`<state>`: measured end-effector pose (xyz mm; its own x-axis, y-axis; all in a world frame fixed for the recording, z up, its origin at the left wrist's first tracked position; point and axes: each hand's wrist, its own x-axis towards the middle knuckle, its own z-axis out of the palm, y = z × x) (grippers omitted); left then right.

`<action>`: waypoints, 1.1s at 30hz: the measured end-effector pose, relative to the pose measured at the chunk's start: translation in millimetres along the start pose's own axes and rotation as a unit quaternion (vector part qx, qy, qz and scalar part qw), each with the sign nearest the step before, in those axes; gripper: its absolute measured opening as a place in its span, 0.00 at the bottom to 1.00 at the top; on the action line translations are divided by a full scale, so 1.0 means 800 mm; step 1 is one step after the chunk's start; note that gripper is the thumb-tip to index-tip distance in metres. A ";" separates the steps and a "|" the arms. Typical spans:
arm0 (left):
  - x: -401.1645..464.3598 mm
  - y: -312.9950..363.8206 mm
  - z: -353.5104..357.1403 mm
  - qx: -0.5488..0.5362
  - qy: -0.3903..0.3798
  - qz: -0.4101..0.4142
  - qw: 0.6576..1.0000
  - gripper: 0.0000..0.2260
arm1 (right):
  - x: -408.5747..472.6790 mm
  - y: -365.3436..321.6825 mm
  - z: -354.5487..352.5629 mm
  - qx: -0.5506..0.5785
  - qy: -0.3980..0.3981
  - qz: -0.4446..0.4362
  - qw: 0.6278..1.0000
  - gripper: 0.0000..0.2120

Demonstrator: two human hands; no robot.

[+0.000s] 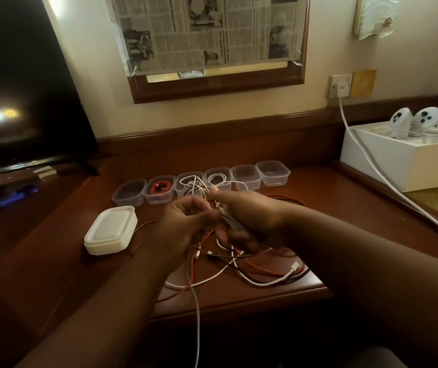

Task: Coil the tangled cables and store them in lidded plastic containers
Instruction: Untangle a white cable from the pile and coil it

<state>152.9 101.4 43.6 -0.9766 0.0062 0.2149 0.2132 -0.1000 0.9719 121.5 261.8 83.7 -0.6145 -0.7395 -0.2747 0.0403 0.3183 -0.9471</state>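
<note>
Two-handed, held a white cable [194, 181] up over the desk [305, 288], just in front of the row of tubs [273, 172]. Gripped the gathered loops in the right hand [241, 216], fingers curled round the bundle; pinched the running strand in the left hand [183, 221], fingers curled in as well. Left the loose tail hanging past the left forearm and off the front edge of the desk. Kept the tangle [252, 264] of red, black and white strands lying on the desk beneath both hands, and could not tell whether the tail ran free of it. Judged the step in hand as winding this one cable into a coil. Needed even loops for that, each laid flat against the last and small enough for a tub. Needed the left hand to feed slack gently rather than yank, since a snag in the tangle would likely drag other strands along. Needed a firm right-hand grip too, or the loops would probably spring apart. Counted a red coil [159, 187] and a white coil [216, 177] already sitting in tubs, with the two rightmost tubs bare — room enough nearby. Noted the stack of lids [110, 229] off to the left, none yet fitted.
</note>
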 end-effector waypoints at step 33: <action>-0.012 0.009 -0.008 0.501 -0.016 0.215 0.838 0.11 | 0.009 0.007 -0.002 -0.514 0.292 -0.150 0.793 0.18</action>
<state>163.8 94.3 48.2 -0.8058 0.2124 0.5528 0.4773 0.7855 0.3939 115.7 259.1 77.0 -0.7473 -0.5686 0.3439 -0.6551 0.7172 -0.2377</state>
